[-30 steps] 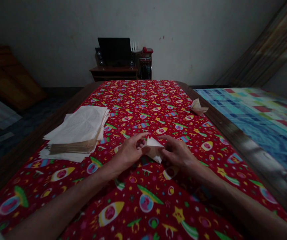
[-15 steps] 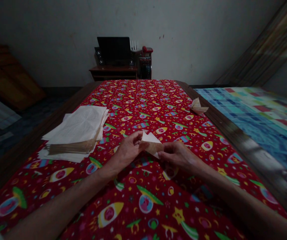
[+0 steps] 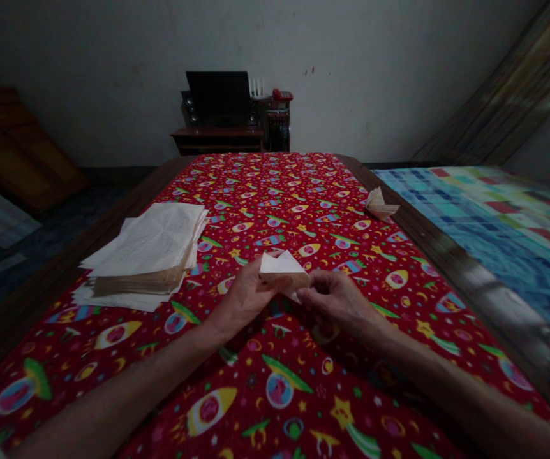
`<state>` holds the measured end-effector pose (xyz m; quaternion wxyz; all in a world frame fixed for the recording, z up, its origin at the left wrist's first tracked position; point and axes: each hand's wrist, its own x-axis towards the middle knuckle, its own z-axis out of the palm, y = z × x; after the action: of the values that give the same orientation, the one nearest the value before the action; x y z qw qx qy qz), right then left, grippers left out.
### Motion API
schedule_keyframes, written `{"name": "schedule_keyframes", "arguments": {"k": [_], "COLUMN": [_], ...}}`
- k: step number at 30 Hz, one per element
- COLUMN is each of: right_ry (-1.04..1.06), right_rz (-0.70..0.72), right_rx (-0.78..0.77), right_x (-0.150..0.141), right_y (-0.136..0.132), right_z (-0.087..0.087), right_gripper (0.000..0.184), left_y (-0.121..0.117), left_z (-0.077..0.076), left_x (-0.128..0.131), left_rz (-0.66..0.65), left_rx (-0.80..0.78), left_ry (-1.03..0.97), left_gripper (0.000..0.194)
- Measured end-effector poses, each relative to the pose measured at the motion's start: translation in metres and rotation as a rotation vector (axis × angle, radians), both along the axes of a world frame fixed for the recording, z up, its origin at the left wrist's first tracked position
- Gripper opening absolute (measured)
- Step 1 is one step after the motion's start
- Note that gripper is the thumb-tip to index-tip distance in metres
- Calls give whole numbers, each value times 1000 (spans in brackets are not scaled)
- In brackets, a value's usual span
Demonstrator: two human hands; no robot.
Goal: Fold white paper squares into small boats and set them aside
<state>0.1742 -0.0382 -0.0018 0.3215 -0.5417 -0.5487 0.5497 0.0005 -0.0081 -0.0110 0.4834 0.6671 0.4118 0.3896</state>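
A small piece of folded paper [image 3: 282, 262], white on top and brownish along its front fold, is held between my two hands over the red patterned cloth. My left hand [image 3: 251, 284] grips its left side, the thumb lying across the front. At the right corner my right hand [image 3: 335, 293] pinches the paper between thumb and fingers. To the left lies a stack of paper sheets [image 3: 153, 239], with faint crease lines on the top sheet. Another folded paper piece [image 3: 380, 204] rests near the cloth's right edge.
The red cloth [image 3: 284, 389] covers a dark wooden table [image 3: 485, 287]. Beyond the far end stand a monitor [image 3: 218, 95] and a red telephone [image 3: 282, 95] against the wall. A bed with a checkered cover [image 3: 452, 223] is on the right, a wooden cabinet [image 3: 26, 153] on the left.
The folded paper has shifted slightly left and turned, so more of its white upper face shows. The left thumb now lies along its front. The stack and the other folded piece stay put.
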Motion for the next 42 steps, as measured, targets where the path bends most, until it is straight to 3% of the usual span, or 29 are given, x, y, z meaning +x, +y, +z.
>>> {"name": "schedule_keyframes", "arguments": {"k": [6,9,14,19,23,29,34,38,42], "right_ry": [6,50,-74,-75,-80,-179,-613,-874,-1166], "right_rz": [15,54,103,83,88,126,8,-25,-45], "right_rx": [0,-55,-127,-123,-114,163,547,790,898], "right_x": [-4,-3,-3,-2,2,5,12,22,25], "right_y": [-4,-3,-2,-3,-2,-1,0,0,-1], "right_z": [2,4,4,0,-5,-5,-3,-3,-3], "right_gripper": [5,7,22,22,24,27,22,19,18], "left_y": [-2,-1,1,5,6,6,7,4,-2], "left_z": [-5,-3,-7,-17,-15,-16,-15,-2,7], "left_x": [1,2,6,7,2,1,0,-7,-15], "left_rz": [18,36,156,87,92,91,141,264,187], "left_rx": [76,43,-49,29,102,94,162,381,655], "left_ry": [2,20,-8,-115,67,117,80,327,513], "left_gripper": [40,41,32,42,35,30,53,73,63]}}
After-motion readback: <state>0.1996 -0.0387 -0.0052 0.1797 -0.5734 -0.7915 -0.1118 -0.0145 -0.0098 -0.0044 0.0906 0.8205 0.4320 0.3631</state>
